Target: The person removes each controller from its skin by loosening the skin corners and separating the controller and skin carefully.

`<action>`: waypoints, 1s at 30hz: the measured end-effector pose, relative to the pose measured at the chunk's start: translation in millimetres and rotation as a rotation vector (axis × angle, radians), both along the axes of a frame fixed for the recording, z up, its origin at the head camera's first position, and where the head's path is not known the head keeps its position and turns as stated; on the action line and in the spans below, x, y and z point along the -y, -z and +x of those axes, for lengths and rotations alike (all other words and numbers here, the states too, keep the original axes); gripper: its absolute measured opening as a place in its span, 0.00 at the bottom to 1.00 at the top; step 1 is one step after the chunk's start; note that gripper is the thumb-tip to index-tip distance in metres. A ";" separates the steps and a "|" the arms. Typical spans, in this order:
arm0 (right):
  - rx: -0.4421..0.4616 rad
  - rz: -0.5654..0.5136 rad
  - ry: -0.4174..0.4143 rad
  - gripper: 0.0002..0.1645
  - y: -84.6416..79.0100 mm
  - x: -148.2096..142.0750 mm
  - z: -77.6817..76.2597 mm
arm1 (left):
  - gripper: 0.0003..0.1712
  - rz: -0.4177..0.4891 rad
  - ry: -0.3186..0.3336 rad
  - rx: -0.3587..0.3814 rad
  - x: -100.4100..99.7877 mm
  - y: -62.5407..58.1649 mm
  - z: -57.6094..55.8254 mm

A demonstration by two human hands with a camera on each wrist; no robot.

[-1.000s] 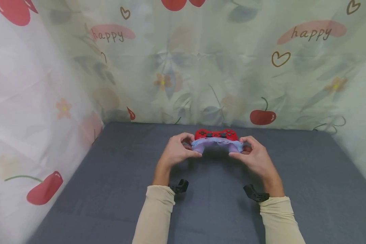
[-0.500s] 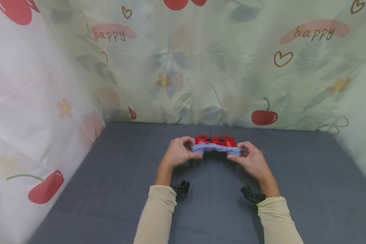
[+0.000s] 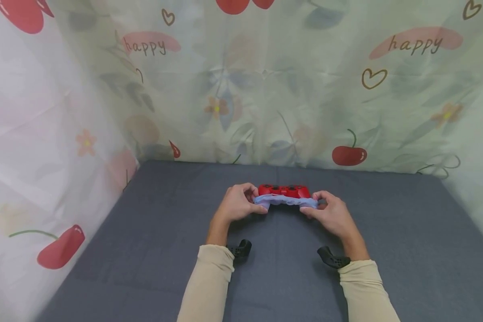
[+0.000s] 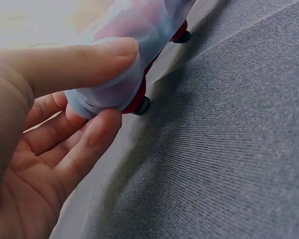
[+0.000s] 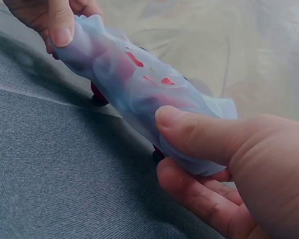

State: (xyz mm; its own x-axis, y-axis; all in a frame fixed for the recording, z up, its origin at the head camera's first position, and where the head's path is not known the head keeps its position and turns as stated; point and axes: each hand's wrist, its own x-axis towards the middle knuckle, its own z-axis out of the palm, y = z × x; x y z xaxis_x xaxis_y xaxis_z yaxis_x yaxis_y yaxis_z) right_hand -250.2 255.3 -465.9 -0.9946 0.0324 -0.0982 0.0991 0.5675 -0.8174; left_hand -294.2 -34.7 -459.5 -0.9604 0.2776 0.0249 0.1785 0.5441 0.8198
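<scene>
A red game controller (image 3: 283, 191) with black thumbsticks is partly covered by a translucent bluish-purple silicone cover (image 3: 285, 200). The cover stretches over the near side and both grips, and small red patches show through its openings in the right wrist view. My left hand (image 3: 239, 203) pinches the covered left grip, thumb on top and fingers curled below, which the left wrist view also shows of the cover (image 4: 152, 25). On the other end, my right hand (image 3: 334, 213) pinches the cover (image 5: 139, 94) between thumb and fingers. The thumbsticks face down toward the cloth in both wrist views.
Dark grey cloth (image 3: 177, 223) spreads over the table beneath both hands. A printed curtain (image 3: 261, 89) with cherries and "happy" lettering hangs behind the table and along its left side. Black wrist devices (image 3: 333, 258) sit at the beige sleeves (image 3: 207, 281).
Both hands have drawn the controller and cover slightly toward me, lower in the head view. The controller has tilted, so its red button face looks narrower. Both grips stay held.
</scene>
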 end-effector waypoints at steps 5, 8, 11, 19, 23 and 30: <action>-0.008 0.012 0.007 0.30 3.0 1.6 -0.4 | 0.24 -0.017 -0.017 -0.015 -1.8 4.2 -1.8; -0.017 0.017 0.010 0.28 3.8 2.9 -0.4 | 0.24 -0.019 -0.027 -0.021 -2.0 5.2 -2.2; -0.027 0.014 0.009 0.26 3.4 4.5 -0.6 | 0.22 -0.012 -0.032 -0.025 -1.9 4.7 -2.2; -0.047 0.017 0.010 0.24 3.1 5.4 -3.0 | 0.18 -0.014 -0.026 -0.038 -5.9 4.3 -1.7; -0.060 0.023 0.024 0.23 2.8 5.7 -3.6 | 0.16 -0.025 -0.034 -0.042 -9.1 3.2 -1.0; -0.086 0.007 0.031 0.21 4.0 10.9 -5.0 | 0.14 -0.050 -0.083 -0.049 -11.9 4.3 -1.4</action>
